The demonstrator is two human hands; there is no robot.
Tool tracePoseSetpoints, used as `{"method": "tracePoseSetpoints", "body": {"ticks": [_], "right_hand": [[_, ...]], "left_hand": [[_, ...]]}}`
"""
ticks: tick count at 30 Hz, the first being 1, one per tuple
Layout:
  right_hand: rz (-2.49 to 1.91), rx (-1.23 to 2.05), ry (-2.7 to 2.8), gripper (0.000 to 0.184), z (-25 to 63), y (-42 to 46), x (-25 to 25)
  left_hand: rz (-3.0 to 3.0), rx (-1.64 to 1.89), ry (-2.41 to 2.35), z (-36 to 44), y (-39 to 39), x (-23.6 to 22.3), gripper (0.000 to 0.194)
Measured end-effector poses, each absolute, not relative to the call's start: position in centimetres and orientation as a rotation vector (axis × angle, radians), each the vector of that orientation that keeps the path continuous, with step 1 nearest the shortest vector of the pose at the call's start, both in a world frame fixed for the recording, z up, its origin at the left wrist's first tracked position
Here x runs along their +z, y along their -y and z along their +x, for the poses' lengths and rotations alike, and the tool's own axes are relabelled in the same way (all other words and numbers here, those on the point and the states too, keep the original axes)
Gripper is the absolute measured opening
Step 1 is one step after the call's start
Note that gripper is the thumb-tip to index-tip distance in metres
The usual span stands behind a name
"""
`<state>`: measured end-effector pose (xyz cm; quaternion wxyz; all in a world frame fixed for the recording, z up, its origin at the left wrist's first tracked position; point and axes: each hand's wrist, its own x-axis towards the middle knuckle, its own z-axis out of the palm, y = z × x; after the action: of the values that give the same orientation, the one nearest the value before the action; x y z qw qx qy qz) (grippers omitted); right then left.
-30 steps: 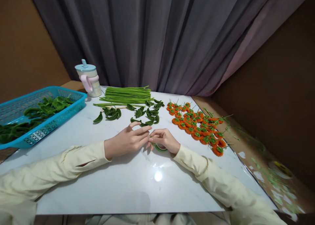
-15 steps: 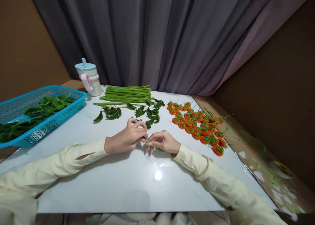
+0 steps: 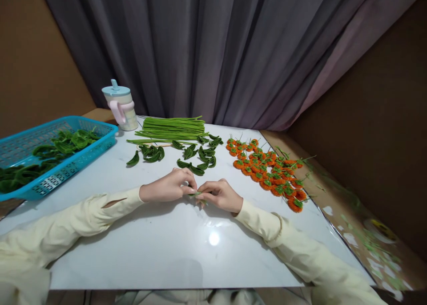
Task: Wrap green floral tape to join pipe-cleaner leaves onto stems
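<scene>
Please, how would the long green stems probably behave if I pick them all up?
The long green stems are probably light, being so thin. They lie quite straight, so they may be fairly stiff. No tie shows around them, so some would likely slip apart.

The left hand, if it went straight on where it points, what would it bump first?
Probably the right hand, just ahead of the left hand; a small green piece shows between them, and whether they touch is unclear.
</scene>
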<state>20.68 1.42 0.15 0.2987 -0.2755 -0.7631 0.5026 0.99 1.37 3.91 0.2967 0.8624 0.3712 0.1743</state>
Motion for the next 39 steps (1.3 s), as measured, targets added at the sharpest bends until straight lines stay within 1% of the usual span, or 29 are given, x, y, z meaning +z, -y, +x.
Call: {"method": "tracePoseSetpoints", "body": {"ticks": [5,8,12,16,19,21,23,25,27,28,30,33,39], "right_hand": [[-0.73,1.322,2.008,0.026,20.9,-2.0,-0.2],[-0.773,1.244,2.01,0.025,20.9,-2.0,-0.1],[-0.873,0.973,2.087,0.018,20.7,-1.6,-0.1],[-0.928,0.692,2.064,0.016,20.7,-1.8,-0.4],[-0.987,0.743,1.999,0.017,20.8,-2.4,-0.6],[-1.042,0.845,1.912,0.016,20.8,-2.8,-0.7],[-1.075,0.952,1.818,0.016,20.8,-3.0,-0.7],[-1.074,1.046,1.764,0.016,20.7,-3.1,-0.7],[-1.049,1.122,1.749,0.016,20.7,-3.1,-0.8],[-1.037,1.141,1.748,0.016,20.7,-3.1,-0.8],[-1.024,1.143,1.752,0.016,20.7,-3.0,-0.8],[-1.026,1.066,1.781,0.017,20.7,-3.0,-0.9],[-0.996,0.901,1.93,0.014,20.8,-2.6,-0.8]], "left_hand": [[2.413,0.525,-1.07,1.3,-1.2,3.5,0.013],[2.425,0.545,-1.098,1.5,-0.9,3.4,0.013],[2.324,0.586,-1.109,1.6,-1.3,3.8,0.013],[1.976,0.516,-1.079,1.8,-2.4,3.6,0.021],[1.982,0.597,-1.094,2.0,-2.8,2.4,0.027],[2.262,0.802,-1.162,2.0,-2.7,1.4,0.027],[2.632,0.933,-1.149,1.9,-2.5,0.5,0.028],[2.912,0.976,-1.076,1.7,-2.4,-0.1,0.023],[3.059,1.028,-1.029,1.6,-2.4,-0.6,0.016],[3.099,1.059,-1.024,1.6,-2.4,-0.7,0.016],[3.137,1.104,-1.024,1.6,-2.5,-0.8,0.019],[3.104,1.144,-1.029,1.8,-2.5,-0.8,0.019],[2.787,1.136,-1.028,2.1,-2.1,-0.2,0.018]]}}
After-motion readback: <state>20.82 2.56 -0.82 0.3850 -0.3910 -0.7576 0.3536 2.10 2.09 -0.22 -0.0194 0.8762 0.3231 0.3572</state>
